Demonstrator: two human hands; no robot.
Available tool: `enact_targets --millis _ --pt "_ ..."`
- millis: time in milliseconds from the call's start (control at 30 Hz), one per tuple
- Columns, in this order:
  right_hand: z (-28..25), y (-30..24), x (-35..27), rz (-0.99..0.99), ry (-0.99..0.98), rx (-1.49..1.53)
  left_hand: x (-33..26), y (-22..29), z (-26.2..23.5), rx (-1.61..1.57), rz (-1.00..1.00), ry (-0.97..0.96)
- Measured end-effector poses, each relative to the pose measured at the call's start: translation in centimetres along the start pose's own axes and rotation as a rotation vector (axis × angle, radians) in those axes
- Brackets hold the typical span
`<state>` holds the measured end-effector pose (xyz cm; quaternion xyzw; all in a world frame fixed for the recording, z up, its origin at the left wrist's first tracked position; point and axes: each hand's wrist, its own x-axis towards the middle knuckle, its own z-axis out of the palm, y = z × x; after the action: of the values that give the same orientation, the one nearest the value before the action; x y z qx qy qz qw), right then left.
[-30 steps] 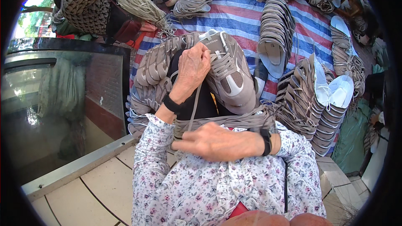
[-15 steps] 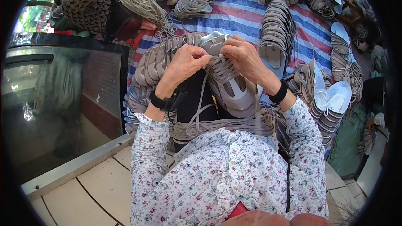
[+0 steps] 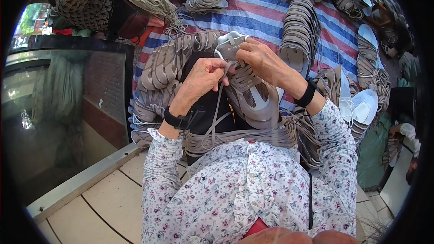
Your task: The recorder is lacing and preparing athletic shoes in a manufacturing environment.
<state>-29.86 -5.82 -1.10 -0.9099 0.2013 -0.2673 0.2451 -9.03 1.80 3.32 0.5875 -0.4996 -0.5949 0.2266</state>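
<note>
A grey-beige shoe upper (image 3: pixel 254 96) with a mesh toe rests over my lap, its toe toward me and its tongue (image 3: pixel 229 47) at the far end. My left hand (image 3: pixel 202 76) pinches a flat grey shoelace (image 3: pixel 219 97) beside the eyelets; the lace hangs down in a loop over my dark trousers. On the other side, my right hand (image 3: pixel 263 61) has its fingers closed at the top eyelets near the tongue. What those fingertips grip is hidden. A thick bundle of grey laces (image 3: pixel 244 136) lies across my lap.
Stacked shoe uppers (image 3: pixel 181 61) lie to the left, with another row (image 3: pixel 299 31) ahead on a striped plastic sheet (image 3: pixel 253 7). More uppers with pale insoles (image 3: pixel 365 104) sit at right. A glass panel (image 3: pixel 68 104) stands at left. Another person (image 3: pixel 90 4) sits far left.
My left hand has drawn slightly down and toward me, and its fingers now hold the lace lower beside the eyelets. My right hand stays by the tongue, shifted slightly.
</note>
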Motion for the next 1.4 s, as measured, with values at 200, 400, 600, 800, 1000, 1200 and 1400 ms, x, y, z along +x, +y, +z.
enact_targets --millis 200,400,600,800,1000,1200,1400 --pt "-1.2 0.4 -0.4 0.03 0.084 0.017 0.0 -0.9 0.5 -0.037 0.062 0.036" --pt "-0.5 -0.3 0.1 0.032 0.002 0.055 0.2 -1.3 0.5 -0.035 0.03 0.054" --pt "-0.1 -0.1 0.3 -0.046 -0.062 -0.051 0.1 -1.5 0.4 -0.122 0.049 0.071" --pt "-1.5 0.1 -0.1 -0.008 -0.071 -0.122 0.1 -1.9 1.0 -0.108 0.051 0.156" --pt "-2.4 0.4 -0.5 0.054 0.106 0.002 0.4 -1.9 0.9 -0.145 0.085 0.114" --pt "0.5 -0.3 0.0 0.046 0.022 0.07 -0.2 -1.0 1.9 -0.057 0.012 0.167" --pt "-0.4 -0.9 0.1 -0.014 -0.048 -0.099 0.2 -0.8 3.5 0.511 0.281 0.467"
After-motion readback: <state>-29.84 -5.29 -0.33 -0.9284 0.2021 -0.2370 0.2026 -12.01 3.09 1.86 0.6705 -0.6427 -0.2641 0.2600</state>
